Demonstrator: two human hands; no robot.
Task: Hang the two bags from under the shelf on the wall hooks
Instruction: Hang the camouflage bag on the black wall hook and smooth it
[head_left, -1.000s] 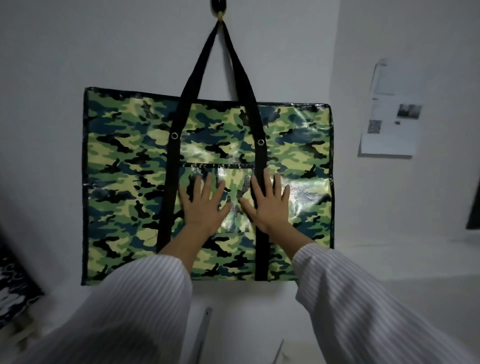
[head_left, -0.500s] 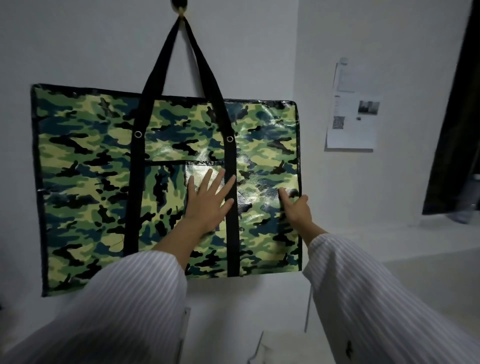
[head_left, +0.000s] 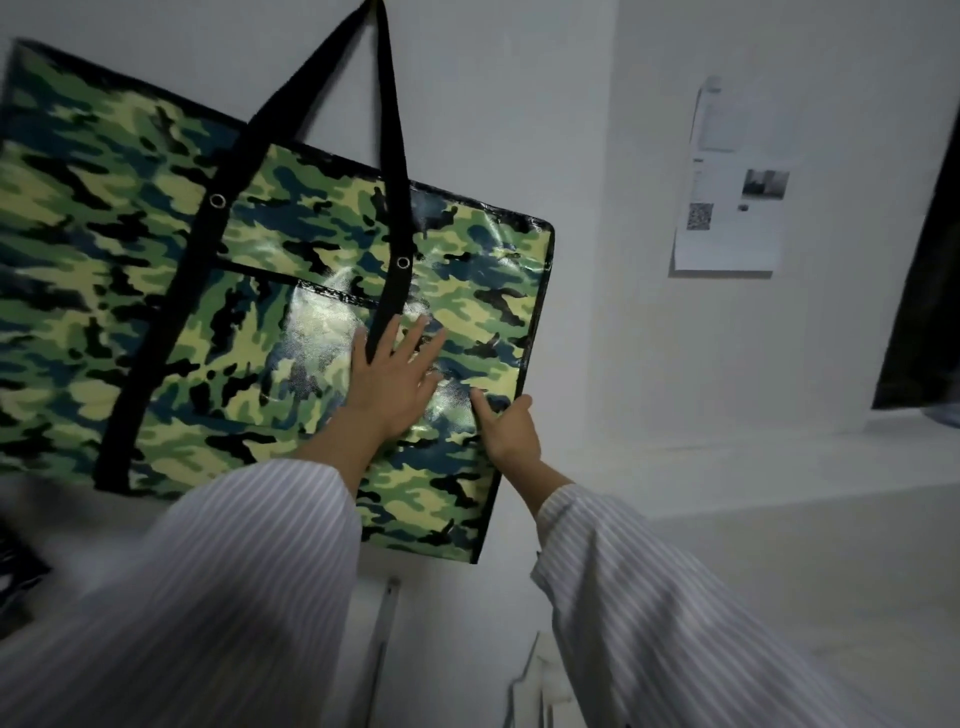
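Note:
A large green camouflage bag (head_left: 218, 322) with black straps (head_left: 392, 156) hangs on the white wall; its hook is cut off by the top edge of the view. The bag appears tilted, its right side lower. My left hand (head_left: 392, 379) lies flat on the bag's front with fingers spread, over the right strap. My right hand (head_left: 506, 426) pinches the bag's right edge, thumb on the front and fingers behind it. A second bag is partly visible as a dark patterned corner (head_left: 18, 577) at the far left.
A paper notice (head_left: 727, 208) is stuck to the wall right of the corner. A dark curtain or sheet (head_left: 924, 291) hangs at the far right above a pale ledge. White objects (head_left: 540, 691) stand on the floor below the bag.
My right hand slid from the bag's front to its right edge and gripped it. The view swung right and rolled, so the bag now looks tilted. My left hand stayed flat on the bag.

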